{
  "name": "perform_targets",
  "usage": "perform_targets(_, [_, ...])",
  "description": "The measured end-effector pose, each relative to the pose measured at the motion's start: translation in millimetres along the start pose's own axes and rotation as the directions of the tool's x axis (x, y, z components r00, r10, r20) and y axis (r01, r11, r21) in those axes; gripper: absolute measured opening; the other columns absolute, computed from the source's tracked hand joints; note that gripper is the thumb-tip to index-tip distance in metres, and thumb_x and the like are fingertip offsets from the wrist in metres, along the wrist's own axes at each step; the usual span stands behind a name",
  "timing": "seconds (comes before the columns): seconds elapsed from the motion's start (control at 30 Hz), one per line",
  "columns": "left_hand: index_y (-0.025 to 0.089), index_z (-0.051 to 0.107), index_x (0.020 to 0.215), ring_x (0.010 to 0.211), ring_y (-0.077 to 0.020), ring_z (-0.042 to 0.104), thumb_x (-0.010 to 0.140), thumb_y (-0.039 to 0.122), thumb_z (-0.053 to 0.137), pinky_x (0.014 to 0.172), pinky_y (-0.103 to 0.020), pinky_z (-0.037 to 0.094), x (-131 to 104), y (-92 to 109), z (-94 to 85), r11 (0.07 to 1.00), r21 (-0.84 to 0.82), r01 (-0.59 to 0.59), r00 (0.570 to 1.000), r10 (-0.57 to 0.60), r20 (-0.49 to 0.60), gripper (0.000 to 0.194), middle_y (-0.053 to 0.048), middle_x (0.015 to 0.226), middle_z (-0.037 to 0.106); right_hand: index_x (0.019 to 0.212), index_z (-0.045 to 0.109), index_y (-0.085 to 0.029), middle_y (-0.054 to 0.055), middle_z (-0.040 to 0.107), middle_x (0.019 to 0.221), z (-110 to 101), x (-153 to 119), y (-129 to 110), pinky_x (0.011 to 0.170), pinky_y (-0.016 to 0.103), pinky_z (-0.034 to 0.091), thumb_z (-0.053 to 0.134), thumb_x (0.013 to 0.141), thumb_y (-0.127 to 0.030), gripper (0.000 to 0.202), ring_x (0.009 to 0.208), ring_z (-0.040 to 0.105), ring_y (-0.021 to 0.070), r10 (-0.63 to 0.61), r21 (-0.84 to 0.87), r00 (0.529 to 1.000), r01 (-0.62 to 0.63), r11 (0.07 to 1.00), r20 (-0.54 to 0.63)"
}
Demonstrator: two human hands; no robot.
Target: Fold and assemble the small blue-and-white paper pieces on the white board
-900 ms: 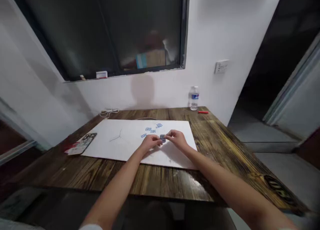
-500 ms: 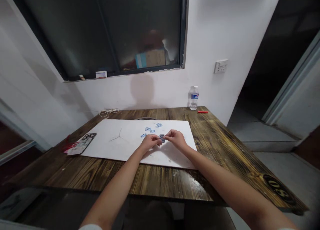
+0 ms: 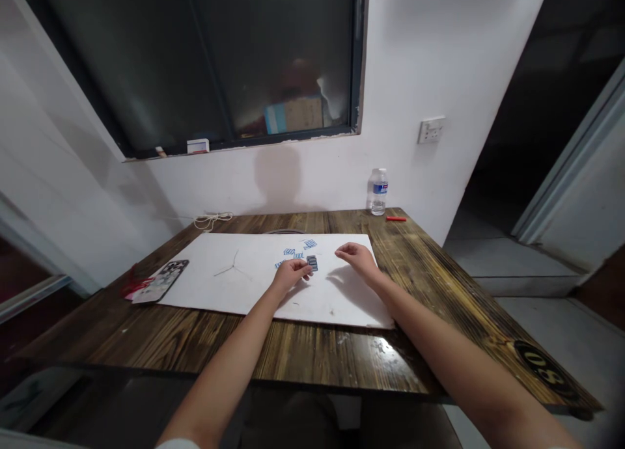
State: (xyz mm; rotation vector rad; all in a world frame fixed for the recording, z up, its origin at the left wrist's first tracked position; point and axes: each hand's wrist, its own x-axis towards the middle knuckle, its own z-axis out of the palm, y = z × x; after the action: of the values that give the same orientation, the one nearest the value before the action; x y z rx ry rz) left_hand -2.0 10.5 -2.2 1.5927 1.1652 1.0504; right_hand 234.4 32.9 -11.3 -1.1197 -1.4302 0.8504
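On the wooden bench (image 3: 424, 273), in the head view, lies a white board (image 3: 195, 286). The left hand (image 3: 291, 274) pinches a dark slotted piece (image 3: 313, 263) over the board, nearer its right edge. The right hand (image 3: 359, 259) is apart, fingertips close; what it holds, I cannot tell.

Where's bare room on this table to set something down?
Bare wood lies right of the white sheet, between the red stick and the right forearm. On the sheet, there's room between the branching lines and the blue-striped pieces. It's crowded around the left hand and dark striped piece.
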Motion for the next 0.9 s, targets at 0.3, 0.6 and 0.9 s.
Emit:
perform_targets(0.3, [0.017, 0.067, 0.068, 0.057, -0.0134, 0.058, 0.061, 0.053, 0.079, 0.059, -0.026, 0.046, 1.3, 2.6, -0.4, 0.998, -0.06, -0.003, 0.998, -0.001, -0.069, 0.039, -0.004, 0.067, 0.07, 0.083, 0.074, -0.015, 0.008, 0.075, 0.086, -41.9, 16.7, 5.7, 0.067, 0.026, 0.046, 0.068, 0.074, -0.032, 0.019, 0.075, 0.065, 0.0179, 0.126, -0.291, 0.992, -0.127, 0.948, -0.021])
perform_targets(0.6, [0.017, 0.066, 0.067, 0.055, -0.0132, 0.058, 0.058, 0.057, 0.079, 0.056, -0.027, 0.046, 2.7, -0.3, -0.9, 0.998, -0.058, 0.0, 0.994, -0.006, -0.105, 0.044, -0.004, 0.065, 0.07, 0.097, 0.078, -0.016, 0.016, 0.073, 0.107, -47.7, 3.6, -10.3, 0.078, 0.029, 0.048, 0.072, 0.079, -0.033, 0.025, 0.099, 0.068, 0.027, 0.3, -0.877, 0.947, -0.047, 0.478, 0.113])
perform_targets(0.9, [0.016, 0.066, 0.068, 0.055, -0.013, 0.058, 0.057, 0.059, 0.08, 0.057, -0.027, 0.047, 3.1, -0.1, -1.9, 0.999, -0.043, 0.01, 0.996, -0.014, -0.093, 0.046, -0.004, 0.066, 0.07, 0.107, 0.072, -0.003, 0.026, 0.069, 0.106, -29.2, -10.6, -20.4, 0.078, 0.03, 0.049, 0.052, 0.087, -0.011, 0.03, 0.098, 0.069, 0.0293, 0.24, -0.958, 0.96, 0.074, 0.276, 0.143])
